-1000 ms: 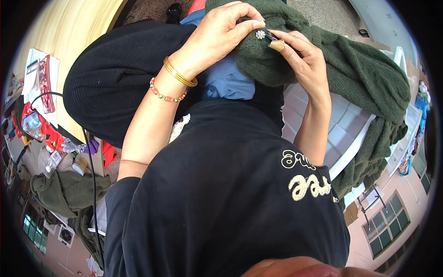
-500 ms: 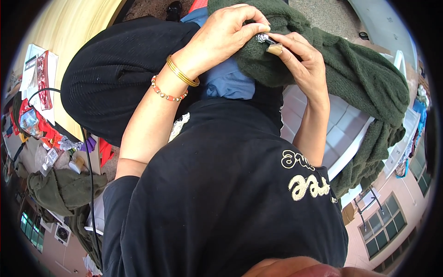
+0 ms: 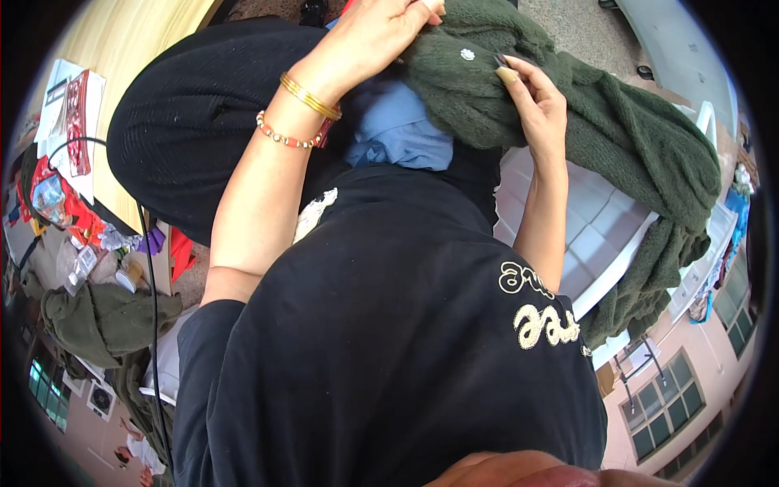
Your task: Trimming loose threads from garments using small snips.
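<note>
my left hand (image 3: 377,36) is at the upper edge, thumb near the fingers; whether it grips anything, i cannot tell. the dark green garment (image 3: 462,105) lies across my lap, fuzzy, softly folded, running off to the right. on it, between my hands, sits a small white flower-shaped ornament (image 3: 467,54), face exposed. my right hand (image 3: 540,101) pinches a small dark object (image 3: 501,61). compared with half a second earlier, both hands have parted from the ornament.

The person's right hand (image 3: 541,104) pinches a small dark thing (image 3: 501,60) beside a pale ornament (image 3: 467,54) on green cloth (image 3: 479,114); the left hand (image 3: 375,34) is farther left.
</note>
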The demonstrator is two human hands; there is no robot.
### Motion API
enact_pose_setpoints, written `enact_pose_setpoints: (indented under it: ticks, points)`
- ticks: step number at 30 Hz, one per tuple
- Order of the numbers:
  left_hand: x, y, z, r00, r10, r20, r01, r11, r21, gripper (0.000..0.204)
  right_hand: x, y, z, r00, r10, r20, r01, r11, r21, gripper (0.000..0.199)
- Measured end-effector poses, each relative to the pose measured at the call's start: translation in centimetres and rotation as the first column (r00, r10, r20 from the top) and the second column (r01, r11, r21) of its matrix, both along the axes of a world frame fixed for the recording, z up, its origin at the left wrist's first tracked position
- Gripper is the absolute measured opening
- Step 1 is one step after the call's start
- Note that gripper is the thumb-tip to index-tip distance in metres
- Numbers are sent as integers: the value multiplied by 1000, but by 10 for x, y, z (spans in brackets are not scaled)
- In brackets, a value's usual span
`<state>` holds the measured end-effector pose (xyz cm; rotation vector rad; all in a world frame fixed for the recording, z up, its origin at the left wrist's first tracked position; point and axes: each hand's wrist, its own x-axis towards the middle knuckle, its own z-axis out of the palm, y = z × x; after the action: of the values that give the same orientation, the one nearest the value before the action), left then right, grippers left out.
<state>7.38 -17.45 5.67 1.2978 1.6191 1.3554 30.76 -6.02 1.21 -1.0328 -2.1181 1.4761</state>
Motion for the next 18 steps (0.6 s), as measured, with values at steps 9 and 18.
enact_pose_setpoints:
  ticks: [9, 18]
  points:
    - [-12, -4, -10, 1000, 15, -11, -17, 984, -180, 25, 19, 6, -20, 978, -187, -89, 180, 981, -77, 29]
    - [-12, -2, -10, 988, -113, 102, 136, 955, -262, 23, 19, 6, -21, 974, -208, -90, 201, 976, -83, 29]
